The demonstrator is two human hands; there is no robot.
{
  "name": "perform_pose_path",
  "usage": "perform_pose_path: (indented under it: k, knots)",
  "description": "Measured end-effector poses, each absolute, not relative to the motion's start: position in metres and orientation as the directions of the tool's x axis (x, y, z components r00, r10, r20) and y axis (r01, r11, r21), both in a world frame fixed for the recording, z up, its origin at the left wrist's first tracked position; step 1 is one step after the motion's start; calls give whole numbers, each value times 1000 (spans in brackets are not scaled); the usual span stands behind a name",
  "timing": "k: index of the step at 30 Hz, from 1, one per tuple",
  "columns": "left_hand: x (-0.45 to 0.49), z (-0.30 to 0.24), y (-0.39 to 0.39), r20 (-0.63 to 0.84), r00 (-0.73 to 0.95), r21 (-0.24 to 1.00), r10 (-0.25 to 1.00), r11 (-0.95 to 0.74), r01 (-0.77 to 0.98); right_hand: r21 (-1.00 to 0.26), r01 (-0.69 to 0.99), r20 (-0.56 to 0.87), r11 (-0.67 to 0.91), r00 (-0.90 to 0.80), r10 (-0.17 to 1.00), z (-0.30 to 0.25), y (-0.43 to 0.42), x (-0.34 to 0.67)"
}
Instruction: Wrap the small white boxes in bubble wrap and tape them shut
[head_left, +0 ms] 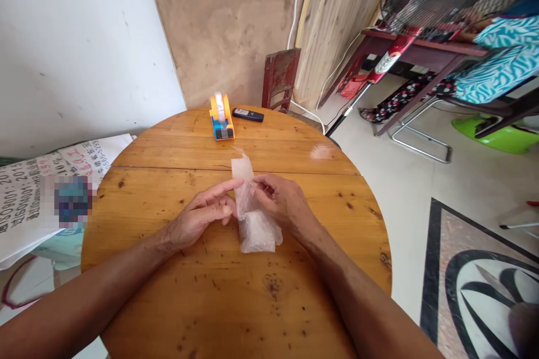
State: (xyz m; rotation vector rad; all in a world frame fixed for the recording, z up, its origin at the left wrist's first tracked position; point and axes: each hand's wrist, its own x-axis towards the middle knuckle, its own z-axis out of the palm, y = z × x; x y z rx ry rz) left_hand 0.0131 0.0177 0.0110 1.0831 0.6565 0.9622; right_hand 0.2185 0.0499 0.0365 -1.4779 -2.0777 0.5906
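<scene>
A strip of clear bubble wrap (pixel 257 231) lies lengthwise on the round wooden table, its near end folded over into a thicker bundle. From the left, my left hand (pixel 206 210) reaches to it with fingers apart, the index fingertip on the strip's left edge. My right hand (pixel 280 197) is closed on the strip's right side, thumb and fingers pinched together over it. What lies inside the folded part, if anything, cannot be made out.
An orange and blue tape dispenser (pixel 222 118) and a dark remote control (pixel 248 115) rest at the table's far side. Behind them stands a wooden chair (pixel 281 76). To the right are a standing fan (pixel 391 59) and a seated person (pixel 492 67) at another table.
</scene>
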Motion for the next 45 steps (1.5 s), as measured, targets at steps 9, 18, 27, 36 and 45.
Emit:
perform_pose_path:
  k: [9, 18, 27, 36, 45]
  knots:
    - [8, 9, 28, -31, 153, 960, 988, 72, -270, -962, 271, -67, -42, -87, 994, 27, 74, 235]
    - [9, 7, 32, -51, 112, 966, 992, 78, -248, -960, 267, -97, -83, -39, 995, 15, 79, 238]
    - [10, 11, 33, 93, 133, 996, 987, -91, -22, -793, 538, 226, 286, -176, 958, 15, 86, 233]
    - [8, 12, 31, 322, 239, 938, 916, -343, 53, -861, 399, 267, 316, -175, 948, 26, 81, 224]
    - [1, 9, 32, 278, 194, 948, 941, -301, 100, -908, 300, 220, 291, -248, 943, 28, 72, 224]
